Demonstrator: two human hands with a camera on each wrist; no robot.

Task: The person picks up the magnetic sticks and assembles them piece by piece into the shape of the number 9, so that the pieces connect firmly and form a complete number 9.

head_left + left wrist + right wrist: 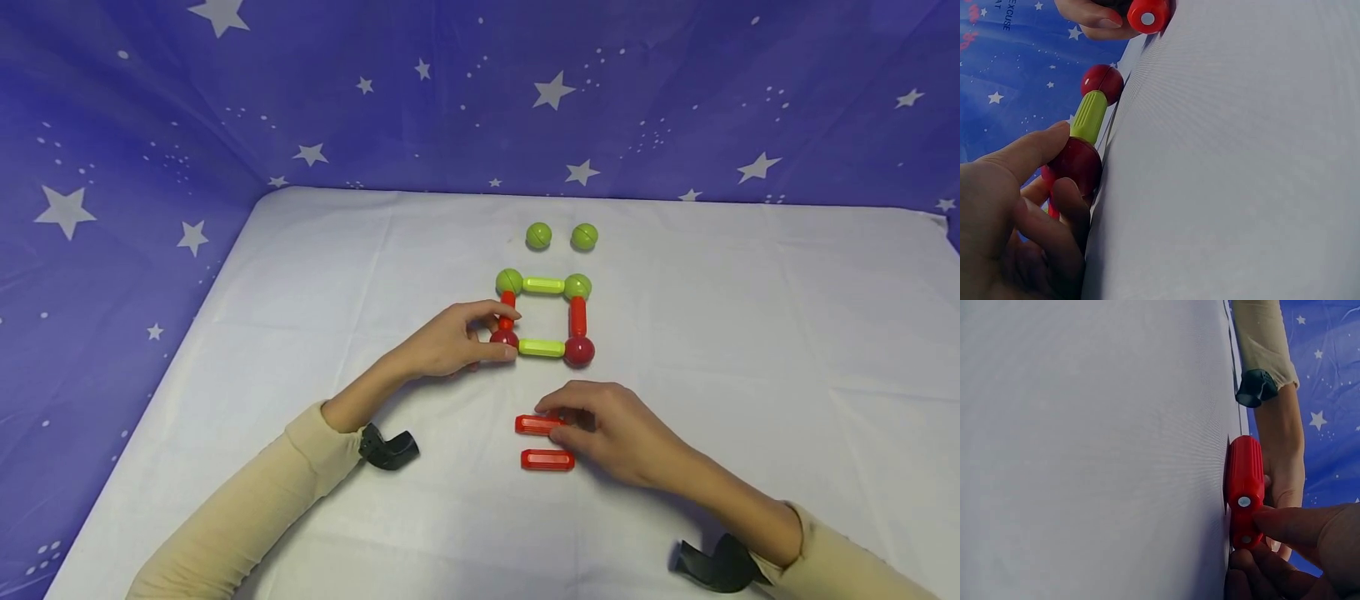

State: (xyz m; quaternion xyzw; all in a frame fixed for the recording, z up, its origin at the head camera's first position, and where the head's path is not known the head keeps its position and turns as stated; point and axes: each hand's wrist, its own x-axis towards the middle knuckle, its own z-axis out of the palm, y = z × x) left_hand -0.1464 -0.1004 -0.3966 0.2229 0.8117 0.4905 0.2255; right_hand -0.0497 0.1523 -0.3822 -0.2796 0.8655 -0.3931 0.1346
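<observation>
My left hand grips the near-left red ball of the square frame, likely steadying it on the bench; my right hand pinches the farther red rod of 2 nearer me.

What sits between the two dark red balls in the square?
One yellow-green rod spans from the dark red ball at the left hand to the other dark red ball; the head and left wrist views show it.
</observation>
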